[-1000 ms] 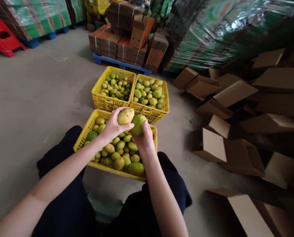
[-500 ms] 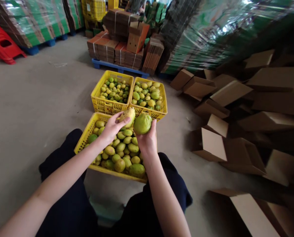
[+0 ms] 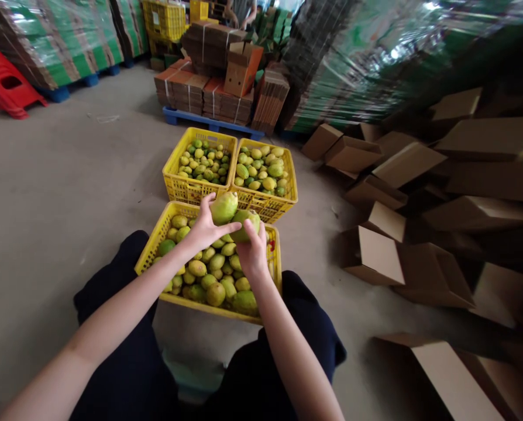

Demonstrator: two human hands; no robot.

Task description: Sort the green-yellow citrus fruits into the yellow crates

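My left hand (image 3: 203, 229) is closed around a yellow-green lemon (image 3: 224, 207), its thumb reaching across towards the other fruit. In my right hand (image 3: 253, 256) is a greener lemon (image 3: 242, 224), cupped from below and the right. The two lemons are side by side, close together, over the near yellow crate (image 3: 275, 263). Beneath my hands that crate holds many loose lemons (image 3: 216, 293) in mixed green and yellow, partly hidden by my arms.
Beyond stand two more yellow crates of lemons, one left (image 3: 186, 187) and one right (image 3: 268, 206). Flattened cartons (image 3: 186, 88) are stacked on a blue pallet (image 3: 209, 121). Open cardboard boxes (image 3: 379, 257) lie at right, a red stool (image 3: 7, 85) at left. A person (image 3: 241, 11) is at the back.
My left hand has turned its lemon, so a greener side shows. My right hand has shifted slightly left and down, and its lemon has turned, with the fingers now further over it.
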